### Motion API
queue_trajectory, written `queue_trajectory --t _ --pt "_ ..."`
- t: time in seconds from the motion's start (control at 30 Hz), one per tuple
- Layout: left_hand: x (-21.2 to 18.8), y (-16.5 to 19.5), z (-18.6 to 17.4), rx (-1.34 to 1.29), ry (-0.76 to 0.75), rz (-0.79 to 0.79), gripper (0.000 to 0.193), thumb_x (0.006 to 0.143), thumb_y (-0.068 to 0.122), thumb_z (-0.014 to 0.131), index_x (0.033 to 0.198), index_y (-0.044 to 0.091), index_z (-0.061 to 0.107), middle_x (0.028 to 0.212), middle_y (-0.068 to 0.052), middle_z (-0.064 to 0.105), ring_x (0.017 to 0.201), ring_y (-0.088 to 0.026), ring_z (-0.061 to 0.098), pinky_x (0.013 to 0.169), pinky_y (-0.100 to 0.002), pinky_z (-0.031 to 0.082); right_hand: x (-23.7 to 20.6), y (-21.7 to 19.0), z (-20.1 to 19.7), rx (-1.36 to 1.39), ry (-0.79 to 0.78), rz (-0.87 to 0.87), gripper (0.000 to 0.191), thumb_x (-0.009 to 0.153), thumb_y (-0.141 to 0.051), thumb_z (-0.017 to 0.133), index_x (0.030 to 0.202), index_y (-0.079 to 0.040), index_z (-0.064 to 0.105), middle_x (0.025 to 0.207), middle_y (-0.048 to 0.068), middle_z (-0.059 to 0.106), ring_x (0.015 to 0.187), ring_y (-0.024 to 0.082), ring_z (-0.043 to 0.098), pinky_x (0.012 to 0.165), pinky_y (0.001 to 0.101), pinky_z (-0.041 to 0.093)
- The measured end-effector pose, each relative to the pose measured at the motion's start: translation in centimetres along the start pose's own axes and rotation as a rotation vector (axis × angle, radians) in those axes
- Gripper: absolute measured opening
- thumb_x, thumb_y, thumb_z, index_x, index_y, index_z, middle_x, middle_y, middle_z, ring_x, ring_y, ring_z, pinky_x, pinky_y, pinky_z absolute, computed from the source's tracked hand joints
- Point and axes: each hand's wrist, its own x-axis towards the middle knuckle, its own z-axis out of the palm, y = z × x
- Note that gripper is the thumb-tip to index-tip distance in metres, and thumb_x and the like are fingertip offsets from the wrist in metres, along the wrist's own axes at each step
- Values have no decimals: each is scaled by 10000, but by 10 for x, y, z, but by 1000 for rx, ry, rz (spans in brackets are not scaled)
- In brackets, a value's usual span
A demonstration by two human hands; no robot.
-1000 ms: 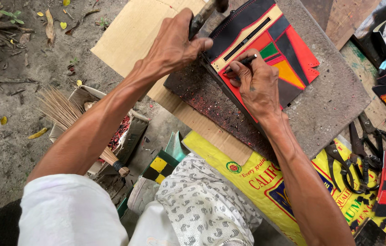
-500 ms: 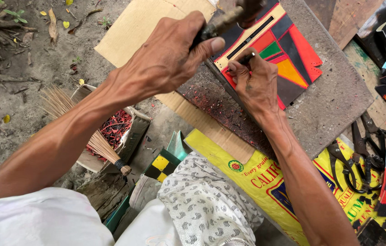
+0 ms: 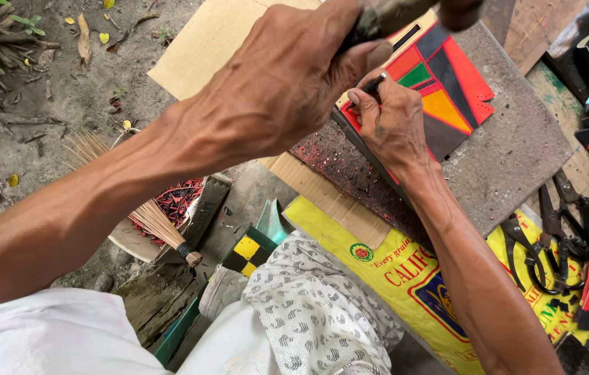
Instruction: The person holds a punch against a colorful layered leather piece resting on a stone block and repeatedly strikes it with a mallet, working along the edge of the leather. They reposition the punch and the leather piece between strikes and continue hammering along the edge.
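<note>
1. Your left hand (image 3: 287,83) is raised close to the camera, its grip clenched around a hammer handle (image 3: 395,14); it hides part of the work.
2. Your right hand (image 3: 392,125) rests on the colourful patchwork piece (image 3: 447,83) and pinches a small dark punch (image 3: 372,87) upright on its edge.
3. The piece lies on a grey slab (image 3: 517,160).
4. Near it on the right lie black scissors (image 3: 558,229) on a yellow sack (image 3: 405,278); a small broom (image 3: 162,226) lies on the left.
</note>
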Motion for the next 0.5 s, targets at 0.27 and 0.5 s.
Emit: queue_trajectory --t 0.27,0.5 --pt "7 -2 -4 143 -177 -171 325 1080 294 557 1143 -23 528 664 -255 611 563 -458 594 527 -546 429 0 -2 2 -5 48 -42 95 1032 -90 679 993 -4 675 773 141 677 703 232 695 652 361 531" --pt "4 9 -7 238 -309 -189 318 1124 285 532 1070 -28 526 611 -224 596 525 -406 593 500 -524 442 -2 -6 3 -56 46 -72 115 1015 -110 701 1003 1 673 768 188 618 681 319 645 625 416 484"
